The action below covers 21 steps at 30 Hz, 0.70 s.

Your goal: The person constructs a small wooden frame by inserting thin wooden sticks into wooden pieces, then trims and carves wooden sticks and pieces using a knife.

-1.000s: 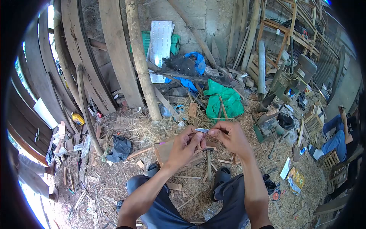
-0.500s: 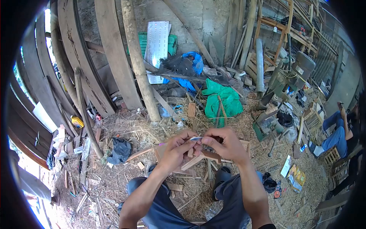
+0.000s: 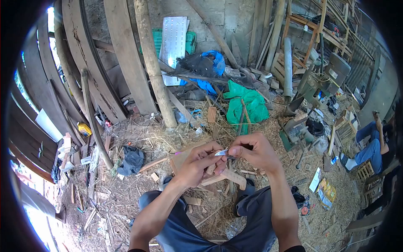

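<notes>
In front of my knees, my right hand is closed, thumb and forefinger pinching a small shiny pointed knife blade. Its point reaches left to the thumb and fingers of my left hand, which is closed too. A pale, curved piece of wood juts out under the left fingers and appears held by them; how they grip it is partly hidden. Any handle on the blade is covered by my right hand.
Wood scraps and shavings litter the ground around my feet. A black plastic bag lies to the left, a green sack ahead. A wooden pole stands beyond. At the far right sits another person.
My right hand has shifted slightly right and more of the blade shows. The curved wood has turned, with its pale face now in view. The whole view has tilted a little.
</notes>
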Available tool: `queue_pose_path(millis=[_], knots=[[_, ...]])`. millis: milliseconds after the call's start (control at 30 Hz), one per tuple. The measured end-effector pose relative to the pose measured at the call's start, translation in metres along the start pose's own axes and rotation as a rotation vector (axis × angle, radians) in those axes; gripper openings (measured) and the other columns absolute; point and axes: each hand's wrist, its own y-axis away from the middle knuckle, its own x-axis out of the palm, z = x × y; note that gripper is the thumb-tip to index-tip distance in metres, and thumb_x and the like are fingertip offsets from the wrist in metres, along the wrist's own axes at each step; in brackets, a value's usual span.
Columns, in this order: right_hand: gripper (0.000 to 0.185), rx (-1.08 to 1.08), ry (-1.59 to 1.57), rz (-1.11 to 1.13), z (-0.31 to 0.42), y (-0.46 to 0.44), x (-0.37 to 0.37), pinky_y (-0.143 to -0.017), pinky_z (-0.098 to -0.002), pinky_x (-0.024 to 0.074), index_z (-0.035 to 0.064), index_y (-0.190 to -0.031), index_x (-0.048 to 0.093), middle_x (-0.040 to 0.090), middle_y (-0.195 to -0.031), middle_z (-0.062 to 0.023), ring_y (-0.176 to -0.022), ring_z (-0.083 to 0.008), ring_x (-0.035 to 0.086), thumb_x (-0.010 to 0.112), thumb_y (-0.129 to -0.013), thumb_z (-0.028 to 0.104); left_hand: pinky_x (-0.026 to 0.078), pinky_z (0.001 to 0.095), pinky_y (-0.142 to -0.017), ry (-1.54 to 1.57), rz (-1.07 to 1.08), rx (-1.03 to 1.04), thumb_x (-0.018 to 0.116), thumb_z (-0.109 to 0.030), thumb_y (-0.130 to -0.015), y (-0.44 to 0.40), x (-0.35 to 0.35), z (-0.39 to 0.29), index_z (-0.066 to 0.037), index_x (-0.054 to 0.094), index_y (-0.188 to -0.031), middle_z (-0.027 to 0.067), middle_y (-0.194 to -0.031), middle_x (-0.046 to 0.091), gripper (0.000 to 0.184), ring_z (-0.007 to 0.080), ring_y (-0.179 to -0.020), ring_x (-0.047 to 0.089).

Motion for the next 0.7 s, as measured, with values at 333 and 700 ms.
queue_pose_path(millis=[333,700], knots=[[0.026,0.008,-0.03,-0.183,-0.015,-0.008,-0.005,-0.052,-0.0248,0.0341,0.0,-0.084,0.069,0.054,-0.061,0.0025,-0.06,-0.0043,0.043,0.069,-0.087,0.026,0.029,0.0203,-0.047,0.078,-0.072,-0.1,0.053,-0.018,-0.094,-0.004,-0.003,-0.008,0.0,0.055,-0.09,0.0032,-0.065,0.049,0.018,0.0084,-0.057,0.045],[0.031,0.048,0.163,-0.389,0.003,0.001,0.003,-0.049,-0.026,0.0336,-0.0018,-0.081,0.065,0.052,-0.058,-0.0008,-0.054,-0.007,0.043,0.064,-0.09,0.028,0.031,0.0177,-0.046,-0.119,-0.181,-0.034,0.054,-0.019,-0.097,-0.001,-0.004,0.004,-0.005,0.057,-0.097,0.0023,-0.073,0.06,0.014,0.0039,-0.057,0.047]])
